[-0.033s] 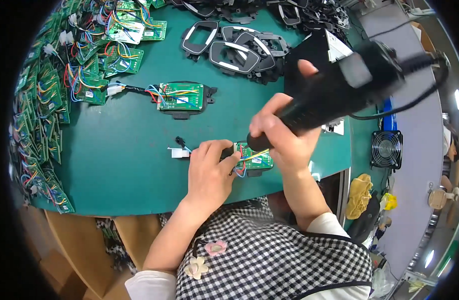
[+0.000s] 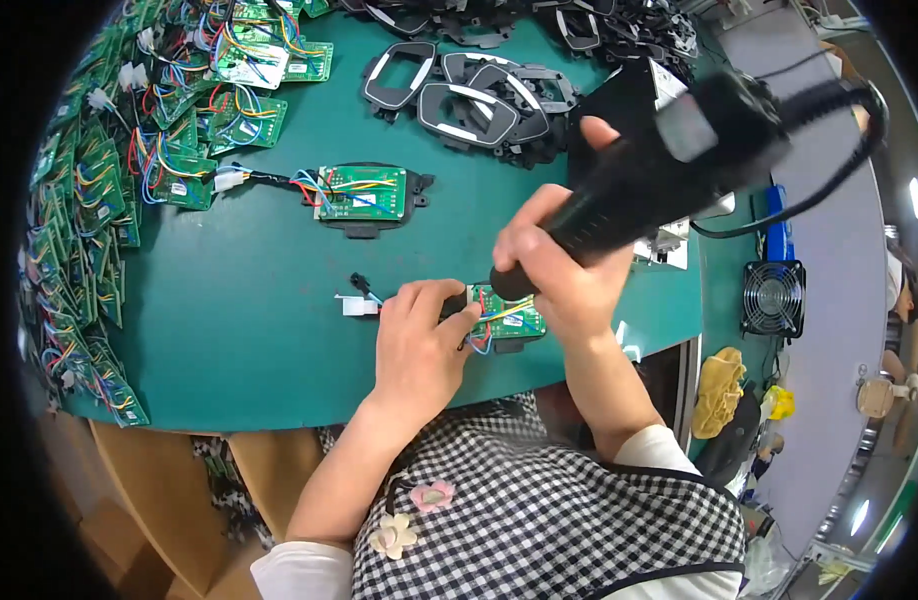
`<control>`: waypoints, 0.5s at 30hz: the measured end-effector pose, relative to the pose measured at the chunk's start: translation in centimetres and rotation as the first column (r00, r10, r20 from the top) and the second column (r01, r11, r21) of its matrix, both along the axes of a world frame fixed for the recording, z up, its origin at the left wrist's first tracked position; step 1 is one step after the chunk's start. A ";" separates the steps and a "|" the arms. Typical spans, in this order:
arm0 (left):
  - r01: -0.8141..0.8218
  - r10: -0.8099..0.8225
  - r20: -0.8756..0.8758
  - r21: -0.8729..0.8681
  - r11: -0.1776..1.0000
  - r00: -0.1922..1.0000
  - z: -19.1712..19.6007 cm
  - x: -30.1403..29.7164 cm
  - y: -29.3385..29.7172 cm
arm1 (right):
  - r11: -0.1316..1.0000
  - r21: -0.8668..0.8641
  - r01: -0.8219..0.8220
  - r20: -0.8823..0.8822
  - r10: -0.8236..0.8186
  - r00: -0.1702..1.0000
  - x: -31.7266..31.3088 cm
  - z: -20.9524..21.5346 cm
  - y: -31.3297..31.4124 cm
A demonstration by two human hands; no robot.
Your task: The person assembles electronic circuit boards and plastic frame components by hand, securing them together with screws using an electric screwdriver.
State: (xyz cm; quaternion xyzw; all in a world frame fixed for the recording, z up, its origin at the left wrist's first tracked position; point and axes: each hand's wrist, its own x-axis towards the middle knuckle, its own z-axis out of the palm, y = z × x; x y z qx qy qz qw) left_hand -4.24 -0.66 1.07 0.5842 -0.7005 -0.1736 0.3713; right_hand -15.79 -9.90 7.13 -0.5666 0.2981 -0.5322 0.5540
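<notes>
My right hand is wrapped round a thick black electric screwdriver, with a cord at its upper end. Its lower nose hangs over a green circuit board with red, yellow and blue wires; the bit tip is hidden. My left hand grips the left end of that board, thumb and fingers closed against it. The board rests on a dark plastic housing, mostly hidden. From beneath my left fingers a white connector and a small black plug stick out to the left.
A second board in a black housing lies farther back, its cable running left. Heaped wired boards cover the left side. Black plastic frames are piled at the back. A small fan stands right, near yellow gloves.
The screwdriver's upper body has swung slightly left, and my right hand has shifted a little left with it. My left hand and the board stay in place.
</notes>
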 end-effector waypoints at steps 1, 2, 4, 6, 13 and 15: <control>0.001 -0.001 0.002 0.000 1.000 1.000 0.0 0.0 0.0 | 1.000 0.012 -0.016 -0.065 0.017 0.998 0.1 -0.3 -0.2; 0.009 -0.009 -0.003 0.003 1.000 1.000 0.0 0.0 0.0 | 0.999 0.038 0.023 -0.058 -0.021 0.998 0.4 -0.5 -0.2; 0.015 -0.015 -0.005 0.007 1.000 1.000 0.0 -0.1 0.0 | 0.999 0.036 0.012 -0.054 -0.010 0.998 0.4 -0.6 -0.5; 0.010 -0.009 -0.033 0.018 1.000 0.999 0.0 -0.2 0.1 | 0.999 0.039 0.015 -0.044 -0.013 0.999 0.5 -0.7 -0.6; 0.005 -0.004 -0.017 0.015 1.000 1.000 0.0 -0.2 0.1 | 1.000 0.020 0.021 0.022 -0.021 1.000 0.5 -0.4 -0.7; 0.005 -0.005 -0.026 0.012 1.000 1.000 0.0 -0.3 0.2 | 0.999 0.025 0.027 0.013 -0.027 1.000 0.4 -0.7 -0.6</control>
